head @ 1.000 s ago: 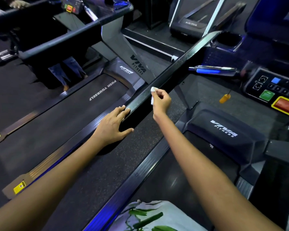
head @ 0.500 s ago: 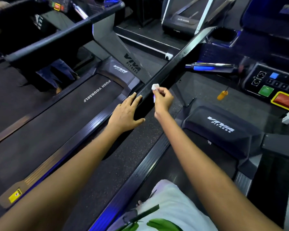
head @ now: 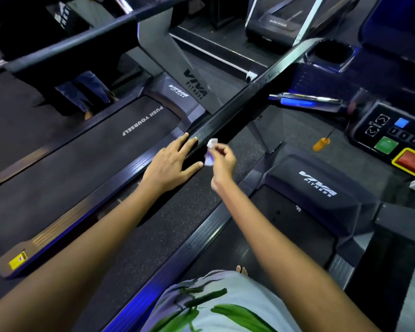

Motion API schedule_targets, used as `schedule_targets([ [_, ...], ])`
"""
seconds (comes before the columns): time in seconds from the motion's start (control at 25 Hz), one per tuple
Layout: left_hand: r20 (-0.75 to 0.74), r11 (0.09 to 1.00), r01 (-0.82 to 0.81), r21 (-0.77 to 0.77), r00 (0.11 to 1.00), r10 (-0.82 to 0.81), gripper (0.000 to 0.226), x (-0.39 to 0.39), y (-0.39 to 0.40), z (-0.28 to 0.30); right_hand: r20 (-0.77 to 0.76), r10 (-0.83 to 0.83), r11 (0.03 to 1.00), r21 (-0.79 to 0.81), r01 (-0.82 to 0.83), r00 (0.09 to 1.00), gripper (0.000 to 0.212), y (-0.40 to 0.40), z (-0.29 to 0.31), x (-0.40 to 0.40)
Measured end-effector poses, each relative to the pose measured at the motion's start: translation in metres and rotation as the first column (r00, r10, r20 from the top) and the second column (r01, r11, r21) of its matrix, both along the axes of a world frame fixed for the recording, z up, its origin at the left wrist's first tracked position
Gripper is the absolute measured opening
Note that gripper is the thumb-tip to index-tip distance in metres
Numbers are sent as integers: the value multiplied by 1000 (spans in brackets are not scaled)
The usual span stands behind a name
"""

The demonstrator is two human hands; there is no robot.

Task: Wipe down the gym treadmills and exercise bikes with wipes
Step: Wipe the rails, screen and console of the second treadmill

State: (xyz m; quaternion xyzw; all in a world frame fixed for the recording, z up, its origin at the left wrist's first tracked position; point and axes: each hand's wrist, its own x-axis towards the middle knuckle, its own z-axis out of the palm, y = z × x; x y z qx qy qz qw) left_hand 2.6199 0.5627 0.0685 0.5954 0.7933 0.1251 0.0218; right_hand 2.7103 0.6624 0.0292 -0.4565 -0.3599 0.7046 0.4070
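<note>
The right hand (head: 222, 161) pinches a small white wipe (head: 210, 152) between thumb and fingertips, holding it just beside the long black handrail (head: 228, 121) of the treadmill; whether the wipe actually touches the rail cannot be told from here. The left hand (head: 171, 164), immediately to the left of the right one, lies flat on the lower end of that same rail with its fingers straight and spread, gripping nothing. Beyond both hands the rail climbs toward a cup holder (head: 331, 56), and off to the right of the right hand sits the console (head: 393, 137) with its green and red buttons. The wipe looks light, soft and crumpled, likely damp, so it should fold under any pressure; a broader hold with more fingers behind it would probably cover the rail better than a fingertip pinch. The rail itself is rigid, fixed and glossy, so the left hand can brace on it, though a wet surface may be slippery.
</note>
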Motion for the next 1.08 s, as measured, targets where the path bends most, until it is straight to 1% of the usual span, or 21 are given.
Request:
schedule_targets([
  [0.04, -1, 1000, -3, 3, 1000, 3, 82, 0, 0, 0, -30, 33, 998, -61, -35, 999, 27, -10, -6, 2],
  [0.08, -6, 1000, -3, 1, 1000, 3, 83, 1, 0, 0, -56, 31, 991, -126, -37, 998, 27, -13, -12, 2],
  [0.2, -30, 1000, -12, -9, 999, 12, 82, 1, 0, -1, -72, -49, 955, -295, 26, 996, 26, 13, -15, 0],
  [0.28, -39, 1000, -16, -13, 999, 15, 81, 2, 0, -2, -80, -89, 952, -301, 61, 993, 25, 26, -13, -2],
  [0.36, -45, 1000, -21, -12, 999, 21, 80, 2, 0, -1, -92, -66, 959, -279, 38, 994, 25, 20, -16, -2],
  [0.44, -43, 1000, -28, -7, 999, 27, 81, 2, -1, -1, -127, -4, 949, -312, -36, 992, 25, 4, -26, 0],
  [0.48, -39, 1000, -26, -5, 999, 26, 81, 3, -1, 0, -153, -1, 939, -339, -52, 988, 25, 2, -29, 2],
  [0.56, -38, 1000, -19, -9, 999, 19, 84, 3, -1, 1, -143, -40, 920, -391, -19, 989, 24, 15, -27, 0],
  [0.64, -50, 999, -24, -25, 998, 23, 86, 4, -1, 0, -90, -91, 929, -366, 53, 992, 25, 38, -14, -2],
  [0.72, -69, 999, -31, -45, 997, 28, 87, 3, -2, 0, -63, -116, 966, -240, 98, 991, 26, 45, 2, 0],
  [0.8, -97, 997, -31, -67, 995, 25, 88, 4, -2, 0, -68, -80, 990, -121, 71, 994, 24, 37, 5, 6],
  [0.84, -108, 997, -33, -69, 994, 25, 88, 5, -2, 0, -55, -39, 995, -95, 33, 998, 21, 30, 3, 9],
  [0.88, -115, 997, -33, -67, 993, 25, 88, 6, -2, 0, -33, -15, 996, -87, 12, 999, 15, 26, 1, 10],
  [0.92, -116, 997, -30, -64, 993, 22, 87, 6, -1, 1, -6, -26, 995, -96, 26, 1000, 10, 28, -1, 10],
  [1.0, -110, 997, -22, -68, 994, 15, 86, 5, -1, 2, 43, -109, 984, -135, 114, 993, 9, 47, 1, 7],
  [1.08, -89, 998, -33, -53, 996, 28, 83, 6, -2, 2, 12, -167, 980, -105, 168, 986, 10, 63, 9, 4],
])
